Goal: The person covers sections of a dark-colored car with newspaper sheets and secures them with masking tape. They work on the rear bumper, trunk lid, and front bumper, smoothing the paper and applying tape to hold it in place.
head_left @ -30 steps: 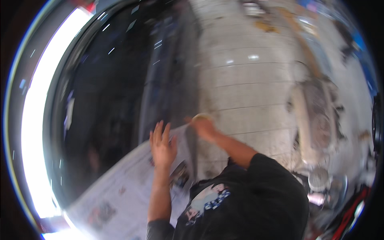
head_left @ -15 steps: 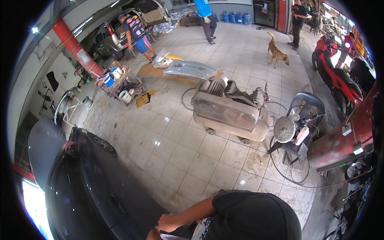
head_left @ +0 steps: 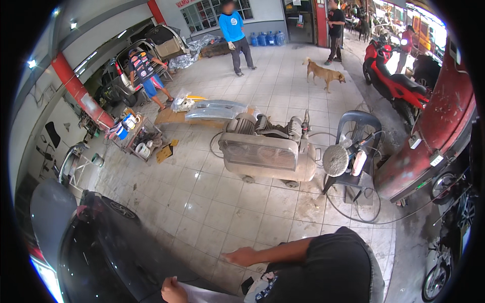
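At the lower edge, my left hand (head_left: pixel 173 291) is closed, with the edge of a whitish, semi-clear sheet (head_left: pixel 202 294) at its fingers. The sheet stretches right from there, and most of it is cut off by the frame. Further right and higher, my right hand (head_left: pixel 241 256) is held out in front of my black shirt (head_left: pixel 328 272). Its fingers are curled together, and whatever they may hold is too small to make out. Beside both hands stands a dark car (head_left: pixel 111 252), its side close to my left hand.
An air compressor (head_left: pixel 265 154) stands on the tiled floor ahead. Right of it, a black plastic chair (head_left: pixel 359 126) holds a round fuzzy pad (head_left: pixel 335 160) and a bottle. A hose (head_left: pixel 353 220) loops on the floor. A dog (head_left: pixel 323 74) and several people are farther back.
My hands were together at the sheet; now they are apart, the right one up and to the right, the left one lower and to the left. The view has shifted, and the dog has turned.
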Demonstrator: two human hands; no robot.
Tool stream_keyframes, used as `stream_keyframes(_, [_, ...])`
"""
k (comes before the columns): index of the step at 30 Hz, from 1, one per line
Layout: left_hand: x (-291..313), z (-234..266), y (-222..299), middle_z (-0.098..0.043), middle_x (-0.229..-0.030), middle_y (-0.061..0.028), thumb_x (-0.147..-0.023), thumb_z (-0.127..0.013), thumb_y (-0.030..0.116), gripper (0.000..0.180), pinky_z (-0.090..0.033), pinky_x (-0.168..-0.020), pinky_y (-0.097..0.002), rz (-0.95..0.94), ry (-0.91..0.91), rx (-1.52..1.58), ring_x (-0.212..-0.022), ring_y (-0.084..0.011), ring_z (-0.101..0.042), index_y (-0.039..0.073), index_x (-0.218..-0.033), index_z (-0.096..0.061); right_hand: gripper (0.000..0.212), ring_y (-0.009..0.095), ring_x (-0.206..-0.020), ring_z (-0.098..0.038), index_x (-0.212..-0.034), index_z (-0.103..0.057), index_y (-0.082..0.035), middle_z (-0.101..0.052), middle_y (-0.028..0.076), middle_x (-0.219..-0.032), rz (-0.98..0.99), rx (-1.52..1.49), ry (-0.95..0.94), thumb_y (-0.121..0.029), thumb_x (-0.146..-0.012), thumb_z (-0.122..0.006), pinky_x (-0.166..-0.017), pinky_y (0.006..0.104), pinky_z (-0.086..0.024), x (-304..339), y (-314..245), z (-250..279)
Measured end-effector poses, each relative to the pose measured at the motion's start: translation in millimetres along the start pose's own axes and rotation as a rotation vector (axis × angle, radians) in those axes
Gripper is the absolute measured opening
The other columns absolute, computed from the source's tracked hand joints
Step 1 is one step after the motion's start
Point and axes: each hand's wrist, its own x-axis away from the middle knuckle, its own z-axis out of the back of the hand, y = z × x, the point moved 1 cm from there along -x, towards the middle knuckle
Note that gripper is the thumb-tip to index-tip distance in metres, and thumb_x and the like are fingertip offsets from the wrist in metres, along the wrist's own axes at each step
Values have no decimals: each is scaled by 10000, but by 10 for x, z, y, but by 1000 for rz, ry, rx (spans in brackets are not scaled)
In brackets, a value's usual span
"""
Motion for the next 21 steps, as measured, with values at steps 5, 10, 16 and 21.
stream_keyframes(5, [393,629,1243,-645,-745,-106,-873,-673,136,43,-499,-583,-483,-431,214,183,-665,-353,-642,100,-891,-657,615,378,-987,-713,-1615,-191,-473,-739,178,-1048,-298,-99,74,-427,-1064,-459,-885,469,-551,881,421,170])
stream_keyframes(10, [865,1421,2059,-593,-725,-55,-823,-664,66,69,-484,-563,-434,-582,235,278,-625,-299,-613,117,-862,-640,687,312,-969,-709,-1637,-180,-411,-723,187,-1077,-197,-287,310,-292,-1059,-531,-906,418,-536,1349,353,420])
stream_keyframes(16, [1509,2112,2736,-630,-772,-51,-811,-723,91,107,-500,-606,-403,-718,235,295,-693,-288,-646,102,-906,-676,551,173,-861,-633,-1590,-396,-266,-652,70,-1085,261,-393,472,-304,-1065,-556,-820,330,-524,1646,141,944])
stream_keyframes(21, [2248,2206,3573,-633,-820,-61,-788,-662,79,208,-510,-613,-386,-1039,195,438,-718,-271,-662,96,-995,-682,471,96,-844,-513,-1460,-585,-116,-556,2,-1071,337,-957,215,-371,-1064,-584,-751,276,-463,2497,-17,1386])
